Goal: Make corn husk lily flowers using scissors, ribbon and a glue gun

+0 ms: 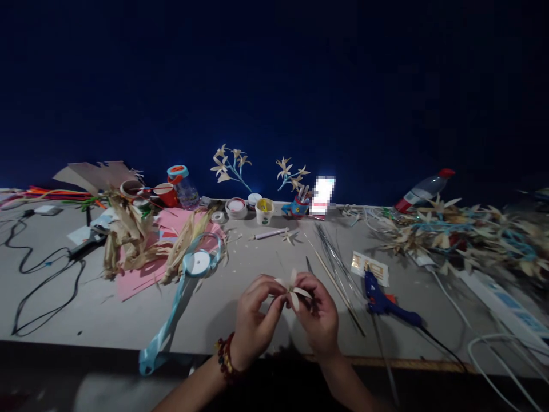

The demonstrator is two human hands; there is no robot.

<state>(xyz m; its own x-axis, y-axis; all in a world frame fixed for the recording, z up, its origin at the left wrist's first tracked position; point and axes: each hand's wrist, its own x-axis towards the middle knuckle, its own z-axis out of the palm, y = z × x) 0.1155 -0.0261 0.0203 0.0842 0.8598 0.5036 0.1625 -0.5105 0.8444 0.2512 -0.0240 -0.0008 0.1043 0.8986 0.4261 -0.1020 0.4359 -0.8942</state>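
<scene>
Near the table's front edge, my left hand (261, 313) and my right hand (318, 313) meet around a pale corn-husk flower (294, 293). Its narrow petals spread out between my fingertips. Both hands pinch it, the left from one side and the right from the other; the underside of the flower is hidden by my fingers. Just beyond lies a small loose husk flower (290, 236) beside a white pen-like tool (269, 234). Thin wires (337, 257) and a thin stick (328, 266) lie to the right of my right hand.
A blue glue gun (388, 306) with its cord lies at right, near a power strip (506, 303) and a heap of husk flowers (472, 234). Light blue ribbon (171, 312) hangs over the front edge. Dried husks (132, 240) cover pink paper (128, 283). A bottle (422, 191) leans at back right.
</scene>
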